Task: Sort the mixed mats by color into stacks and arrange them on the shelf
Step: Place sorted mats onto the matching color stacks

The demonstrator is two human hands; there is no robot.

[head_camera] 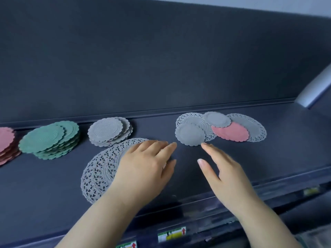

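Reference: grey scalloped stack, set toward the back of the dark shelf. The green stack is placed just left of it. The pink stack is further left and cut off by the frame edge. The grey lace mats are fanned just in front of the reference stack, overlapping one another. On them the left hand is laid flat, fingers straight, nothing gripped.

The unsorted pile is located well right of the reference stack. Grey scalloped mats, one pink mat and grey lace pieces are overlapped in it. To the front-right of the reference stack, between lace mats and pile, the right hand is held released, fingers straight, nothing held. Its index fingertip is at the edge of the pile's nearest grey mat; contact cannot be confirmed.

A silver bracket is seen far right of the stack. Yellow-green labels with red arrows are fixed on the shelf's front edge, below it.
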